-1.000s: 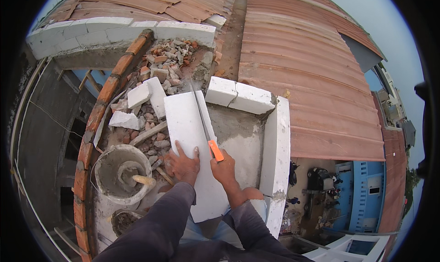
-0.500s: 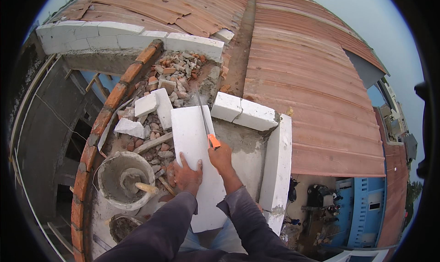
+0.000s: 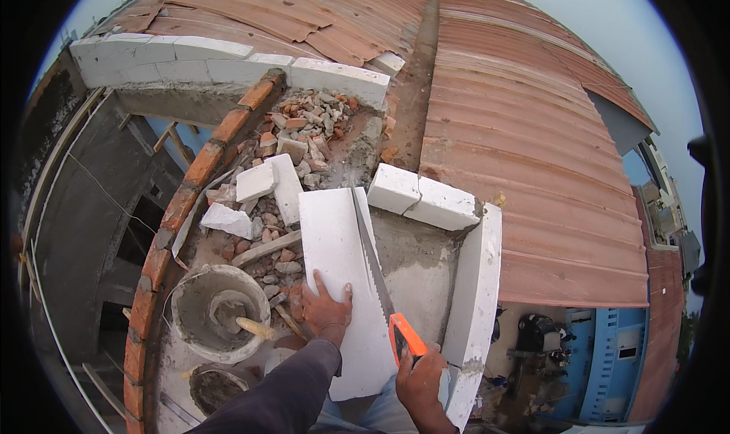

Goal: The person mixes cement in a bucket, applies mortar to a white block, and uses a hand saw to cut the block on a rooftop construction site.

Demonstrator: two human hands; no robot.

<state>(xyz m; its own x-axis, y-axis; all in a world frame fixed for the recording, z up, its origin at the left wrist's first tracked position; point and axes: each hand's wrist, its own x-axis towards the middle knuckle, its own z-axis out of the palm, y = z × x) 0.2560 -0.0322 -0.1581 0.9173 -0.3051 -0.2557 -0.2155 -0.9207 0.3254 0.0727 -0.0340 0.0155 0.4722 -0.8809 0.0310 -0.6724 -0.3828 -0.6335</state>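
A long white lightweight block (image 3: 334, 229) lies lengthwise in front of me, its near end by my legs. My left hand (image 3: 325, 310) rests on its left side with fingers spread, pressing the surface. In my right hand (image 3: 420, 378) is a hand saw (image 3: 374, 270), gripped by its orange handle. The toothed blade slants up and to the left across the block's right part, its tip near the far end. My right hand sits low, just beyond the block's right edge.
Left of the block stand a mortar bucket (image 3: 220, 312) with a wooden-handled tool and a smaller bucket (image 3: 217, 388). Rubble (image 3: 308, 130) and broken white block pieces (image 3: 257, 182) lie beyond. A low white block wall (image 3: 475, 282) edges the right side, with a drop past it. A curved brick edge (image 3: 156, 267) runs left.
My right hand has drawn the saw back toward me and to the right. My left hand stays spread on the block. The whole view has shifted slightly.
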